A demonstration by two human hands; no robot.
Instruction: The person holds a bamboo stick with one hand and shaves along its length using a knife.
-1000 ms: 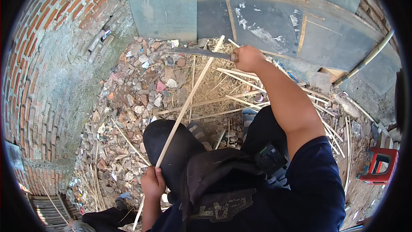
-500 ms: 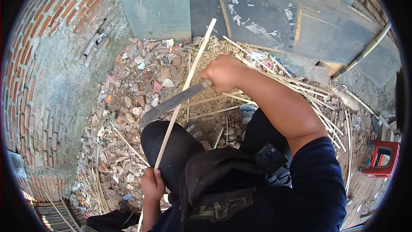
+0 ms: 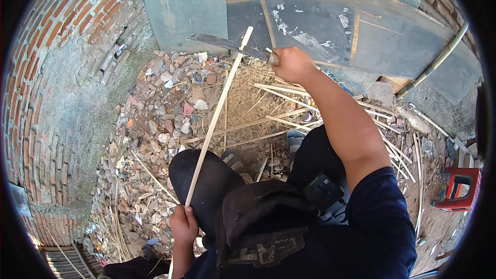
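My left hand is closed round the lower part of a long pale bamboo strip. The strip slants up and away across my left knee. My right hand grips the short handle of a machete, its dark blade pointing left. Close to the strip's far end, the blade crosses it and seems to touch it. A thin curled shaving shows at that crossing.
Cut bamboo strips lie in a loose pile right of centre, over fine shavings. Rubble covers the ground at left, beside a brick wall. Dark panels stand ahead. A red plastic stool stands far right.
My right hand has moved the machete away from me along the strip, from near my knee to its far end. My left hand keeps its hold with little movement.
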